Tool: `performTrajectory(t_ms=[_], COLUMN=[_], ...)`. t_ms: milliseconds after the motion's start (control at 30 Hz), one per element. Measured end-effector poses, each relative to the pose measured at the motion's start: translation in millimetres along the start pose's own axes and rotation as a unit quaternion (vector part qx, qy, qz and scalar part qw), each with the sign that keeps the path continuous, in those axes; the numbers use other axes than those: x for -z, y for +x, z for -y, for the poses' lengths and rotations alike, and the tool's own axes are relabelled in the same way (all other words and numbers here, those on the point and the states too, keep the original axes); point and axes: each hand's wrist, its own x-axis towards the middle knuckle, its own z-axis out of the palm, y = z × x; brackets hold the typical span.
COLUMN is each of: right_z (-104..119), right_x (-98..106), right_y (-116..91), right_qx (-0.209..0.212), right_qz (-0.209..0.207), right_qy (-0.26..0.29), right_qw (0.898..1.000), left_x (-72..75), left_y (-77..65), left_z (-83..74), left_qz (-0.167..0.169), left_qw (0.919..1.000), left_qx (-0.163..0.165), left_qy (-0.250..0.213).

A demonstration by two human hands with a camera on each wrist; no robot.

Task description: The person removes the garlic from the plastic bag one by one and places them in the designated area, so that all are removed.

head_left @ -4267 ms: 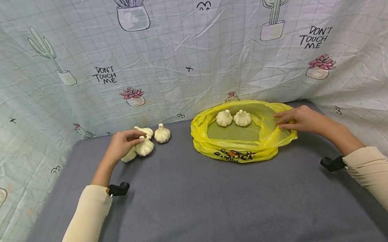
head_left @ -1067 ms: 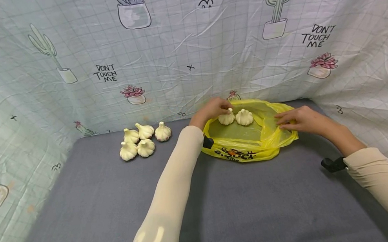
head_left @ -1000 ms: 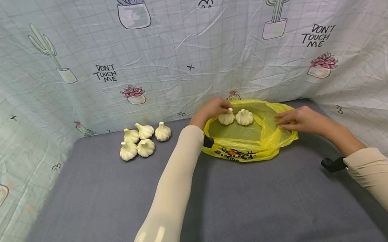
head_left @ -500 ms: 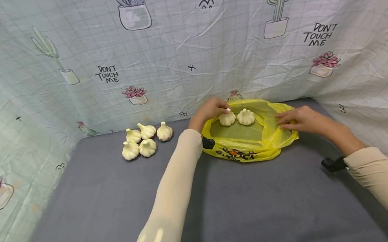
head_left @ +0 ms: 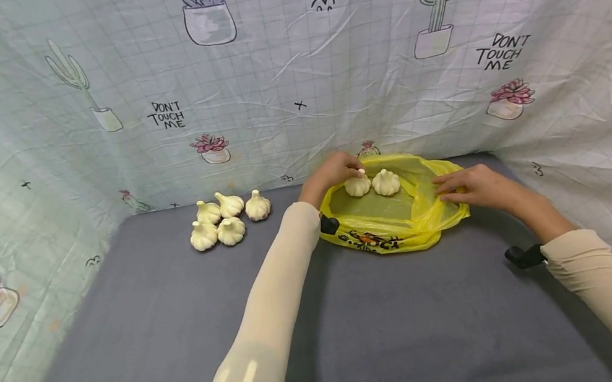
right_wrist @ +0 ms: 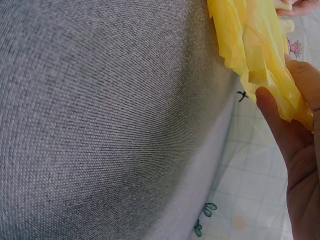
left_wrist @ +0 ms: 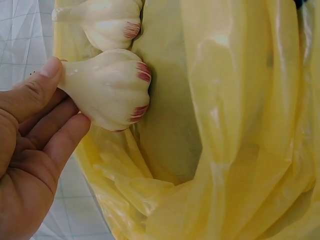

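Note:
My left hand [head_left: 332, 172] is at the left rim of an open yellow plastic bag [head_left: 378, 242]. Its thumb and fingers pinch the stem of a white garlic bulb [left_wrist: 107, 90], which sits inside the bag. A second garlic bulb [head_left: 386, 182] lies right beside it, to its right in the head view. At the opposite end, my right hand [head_left: 476, 187] holds the bag's right edge; the right wrist view shows yellow plastic [right_wrist: 270, 65] between thumb and fingers. Dark print marks the bag's front.
Several more garlic bulbs [head_left: 230, 230] stand in a cluster at the back left of the grey cloth-covered table [head_left: 409, 323]. A cactus-print curtain [head_left: 293, 68] hangs close behind the bag and along both sides.
From the garlic cluster at left, my left hand has moved right to the bag and now pinches a bulb there. The right hand has stayed at the bag's edge. Little differs over the last second.

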Motion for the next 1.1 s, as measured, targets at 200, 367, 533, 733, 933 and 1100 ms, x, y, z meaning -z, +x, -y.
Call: performTrajectory(t_ms=[200,367,533,733,933,1100], right_z=[0.7,1.1,0.8,-0.7,1.5,2.4], right_x=[-1.0,1.6,5.7,5.7,5.4,6.5], right_y=[1.1,2.9,0.7,-3.3,-1.0,1.1], right_qx=[-0.006,-0.007,-0.005,-0.014,-0.013,-0.012], right_qz=[-0.002,-0.001,-0.001,0.008,0.009,0.008], right_qy=[0.005,0.015,0.007,0.011,0.020,0.016], right_qw=[1.000,1.000,1.000,1.000,1.000,1.000], left_x=[-2.0,-6.2,-6.1,-0.2,7.3,9.2], left_y=[-4.8,-11.9,-18.3,-32.9,-52.7,-67.1], left_z=[2.7,8.1,11.8,13.0,13.8,14.7], left_qz=[-0.019,-0.045,-0.061,-0.073,-0.089,-0.111], left_qw=[0.9997,0.9985,0.9978,0.9965,0.9937,0.9905], left_qx=[-0.016,-0.025,-0.019,-0.036,-0.051,-0.071], left_qy=[-0.008,-0.020,-0.020,-0.021,-0.046,-0.040])
